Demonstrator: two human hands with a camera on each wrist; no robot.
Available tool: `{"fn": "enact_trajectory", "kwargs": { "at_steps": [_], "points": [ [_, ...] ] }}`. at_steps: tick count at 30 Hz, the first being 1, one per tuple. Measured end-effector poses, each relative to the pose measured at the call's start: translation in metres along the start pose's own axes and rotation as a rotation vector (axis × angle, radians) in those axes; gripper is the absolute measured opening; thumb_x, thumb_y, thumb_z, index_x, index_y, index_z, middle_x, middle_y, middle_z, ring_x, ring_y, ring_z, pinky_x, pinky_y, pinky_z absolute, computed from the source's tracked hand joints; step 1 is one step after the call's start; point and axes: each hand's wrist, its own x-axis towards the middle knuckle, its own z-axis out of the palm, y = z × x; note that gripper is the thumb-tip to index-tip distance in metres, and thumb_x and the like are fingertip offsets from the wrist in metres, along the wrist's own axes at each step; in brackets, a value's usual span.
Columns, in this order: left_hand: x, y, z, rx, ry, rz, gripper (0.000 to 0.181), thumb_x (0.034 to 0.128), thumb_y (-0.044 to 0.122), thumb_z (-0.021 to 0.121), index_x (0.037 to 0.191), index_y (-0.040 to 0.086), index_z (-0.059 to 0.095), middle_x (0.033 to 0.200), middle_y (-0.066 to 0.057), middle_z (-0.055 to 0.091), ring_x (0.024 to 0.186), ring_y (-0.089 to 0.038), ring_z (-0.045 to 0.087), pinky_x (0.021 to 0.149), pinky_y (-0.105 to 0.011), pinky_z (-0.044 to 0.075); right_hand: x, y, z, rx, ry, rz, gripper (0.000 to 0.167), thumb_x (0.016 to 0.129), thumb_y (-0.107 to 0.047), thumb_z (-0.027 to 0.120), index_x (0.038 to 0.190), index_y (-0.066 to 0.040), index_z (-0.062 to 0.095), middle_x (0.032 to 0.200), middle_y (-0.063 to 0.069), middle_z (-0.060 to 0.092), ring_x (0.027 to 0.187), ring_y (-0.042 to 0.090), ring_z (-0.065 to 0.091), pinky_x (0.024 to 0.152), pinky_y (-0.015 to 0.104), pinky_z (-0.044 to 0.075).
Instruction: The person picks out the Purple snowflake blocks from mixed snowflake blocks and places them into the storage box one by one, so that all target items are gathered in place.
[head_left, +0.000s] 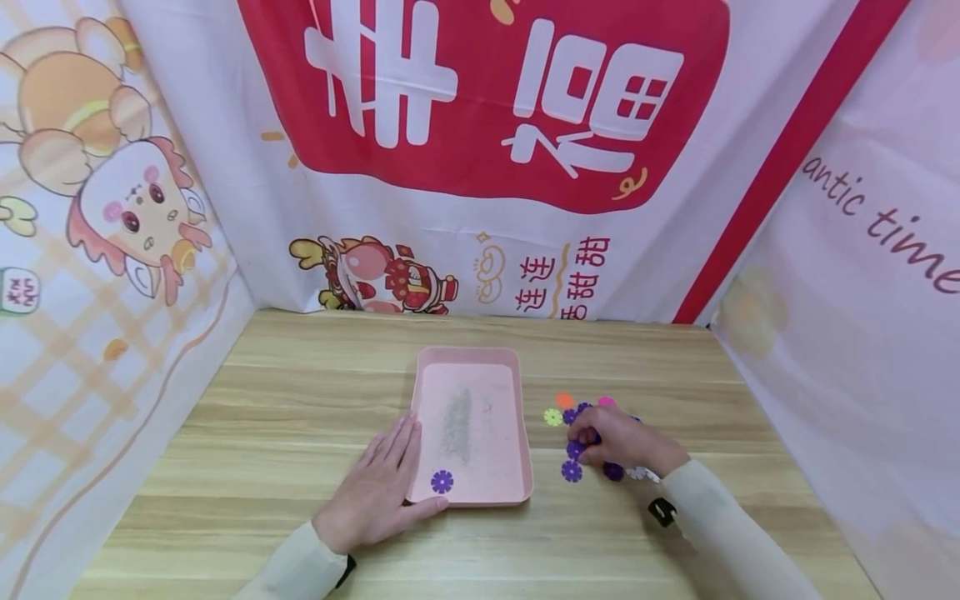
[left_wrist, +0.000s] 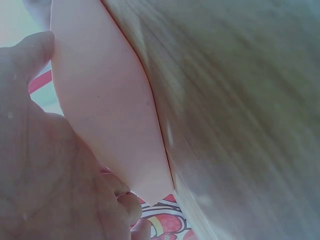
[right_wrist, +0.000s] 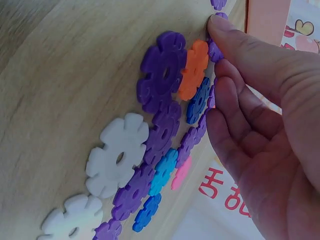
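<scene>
Here, curls the fingers of the right hand [head_left: 618,437] low over the right side of the table [head_left: 322,375], with a narrow space between thumb and forefinger. Has a purple flower [head_left: 576,450] right at those tips; cannot tell whether pinched or merely touched. Shows around and under the same hand a loose cluster of small plastic pieces [right_wrist: 156,145]: near the thumb, a second purple flower [head_left: 572,472]; to the far left, an orange flower [head_left: 565,402] and a yellow-green flower [head_left: 552,417]; at the far side, a pink flower [head_left: 607,402]; to the near right, white flowers [head_left: 637,472]. Includes also, in the right wrist view, a blue flower [right_wrist: 200,95] and a light blue flower [right_wrist: 164,167].

Farther left, lays the left hand [head_left: 378,492] against a pink tray [head_left: 495,467], with straight fingers at the left rim and the thumb stretched wide along the near edge. Holds inside the tray, at the near left corner, a lone purple piece [head_left: 442,482], plus a greyish smudge [head_left: 457,425] in the middle.

Farther out, wears pale sleeves [head_left: 731,508] and black straps [head_left: 662,512] at the wrists. Beyond the table, displays a far cloth [head_left: 487,92] with large white characters on red, a left cloth [head_left: 142,208] with a cartoon animal, and a right cloth [head_left: 885,333] with lettering.
</scene>
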Motion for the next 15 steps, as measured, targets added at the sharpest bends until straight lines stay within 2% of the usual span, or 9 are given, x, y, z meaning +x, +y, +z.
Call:
{"fn": "enact_trajectory", "kwargs": {
  "at_steps": [6,12,15],
  "points": [
    [-0.0005,-0.0002,-0.0007,-0.001,-0.009,-0.008,0.111,0.0978,0.077,0.049,0.167,-0.002,0.015,0.178,-0.020,0.007,0.166,-0.038,0.009,0.133,-0.061,0.018,0.0020,-0.0028,-0.0023,-0.020,0.015,0.010,0.022,0.088,-0.010,0.086,0.107,-0.011,0.075,0.097,-0.004,0.069,0.089,0.011,0.063,0.078,0.029,0.060],
    [-0.0007,0.0007,-0.0007,0.003,-0.010,-0.002,0.112,0.0977,0.077,0.049,0.167,-0.003,0.015,0.178,-0.021,0.006,0.166,-0.038,0.009,0.133,-0.061,0.018,0.0047,-0.0030,-0.0057,-0.065,0.050,-0.036,0.013,0.089,-0.008,0.084,0.098,-0.013,0.076,0.092,-0.004,0.073,0.081,0.005,0.063,0.073,0.023,0.059],
    [-0.0007,0.0005,-0.0006,0.008,0.000,0.003,0.112,0.0977,0.077,0.050,0.167,-0.003,0.016,0.177,-0.021,0.007,0.166,-0.038,0.010,0.133,-0.061,0.019,0.0059,-0.0042,-0.0093,-0.067,0.042,-0.059,0.009,0.091,-0.008,0.082,0.094,-0.014,0.075,0.090,-0.005,0.075,0.079,0.003,0.064,0.072,0.022,0.058]
  ]
}}
